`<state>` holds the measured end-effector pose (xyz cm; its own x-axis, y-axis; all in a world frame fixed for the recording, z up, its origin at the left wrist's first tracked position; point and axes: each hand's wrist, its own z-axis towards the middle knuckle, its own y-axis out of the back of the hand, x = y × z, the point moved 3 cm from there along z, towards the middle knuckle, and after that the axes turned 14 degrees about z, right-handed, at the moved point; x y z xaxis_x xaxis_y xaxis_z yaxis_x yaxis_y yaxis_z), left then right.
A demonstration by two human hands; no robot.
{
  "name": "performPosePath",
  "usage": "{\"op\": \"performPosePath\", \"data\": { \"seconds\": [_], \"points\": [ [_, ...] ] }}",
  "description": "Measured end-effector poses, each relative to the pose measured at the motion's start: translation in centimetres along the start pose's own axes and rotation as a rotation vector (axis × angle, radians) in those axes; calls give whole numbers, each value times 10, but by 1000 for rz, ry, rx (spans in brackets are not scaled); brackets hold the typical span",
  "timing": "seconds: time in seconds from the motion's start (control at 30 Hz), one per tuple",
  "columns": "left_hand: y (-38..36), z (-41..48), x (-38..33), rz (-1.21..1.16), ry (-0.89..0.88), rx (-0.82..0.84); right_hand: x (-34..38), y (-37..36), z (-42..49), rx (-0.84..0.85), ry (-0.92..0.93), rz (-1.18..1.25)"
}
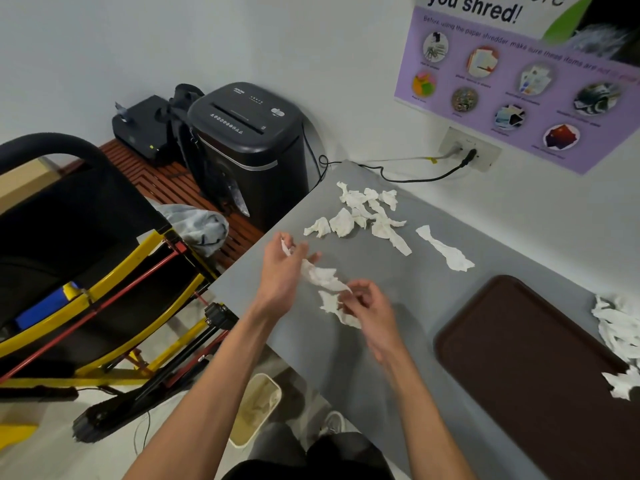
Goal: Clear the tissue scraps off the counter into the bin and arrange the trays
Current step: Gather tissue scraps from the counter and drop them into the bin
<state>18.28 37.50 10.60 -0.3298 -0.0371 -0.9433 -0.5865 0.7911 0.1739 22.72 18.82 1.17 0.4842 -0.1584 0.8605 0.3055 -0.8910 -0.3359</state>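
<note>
White tissue scraps lie on the grey counter [408, 306]. My left hand [282, 271] and my right hand [369, 306] both grip one long crumpled tissue scrap [323, 277] above the counter's left part. Several more scraps form a cluster [367, 211] near the far corner. A single long strip [445, 249] lies to its right. Another heap of scraps [618, 327] rests at the right edge, next to a dark brown tray [540, 368] that lies flat on the counter. A small cream bin [256, 408] stands on the floor below the counter's front edge.
A black paper shredder [246, 143] stands on the floor at the counter's far left corner, its cable running to a wall socket [469, 150]. A yellow and black folding cart [86, 271] fills the floor at left. A purple poster [519, 81] hangs on the wall.
</note>
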Motion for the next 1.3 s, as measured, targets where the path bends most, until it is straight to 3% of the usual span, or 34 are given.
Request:
{"op": "performPosePath", "data": {
  "seconds": [0.17,0.3,0.53,0.73,0.87,1.03,1.3],
  "points": [
    [39,-6,39,202,47,-63,21,9,-9,28,8,189],
    [71,-23,70,227,104,-108,24,-19,-21,27,-7,339],
    [140,-65,115,224,149,-144,-28,-110,-64,124,-242,567],
    [204,-122,156,73,344,0,-127,-173,-112,39,-248,244],
    [232,-153,207,-183,472,89,-195,-205,-150,-16,-175,-100],
    [242,-178,270,-290,682,32,-270,-227,-183,36,-47,-562],
    [234,-173,390,-283,877,-20,-364,-199,-184,155,-172,-711]
  ]
}}
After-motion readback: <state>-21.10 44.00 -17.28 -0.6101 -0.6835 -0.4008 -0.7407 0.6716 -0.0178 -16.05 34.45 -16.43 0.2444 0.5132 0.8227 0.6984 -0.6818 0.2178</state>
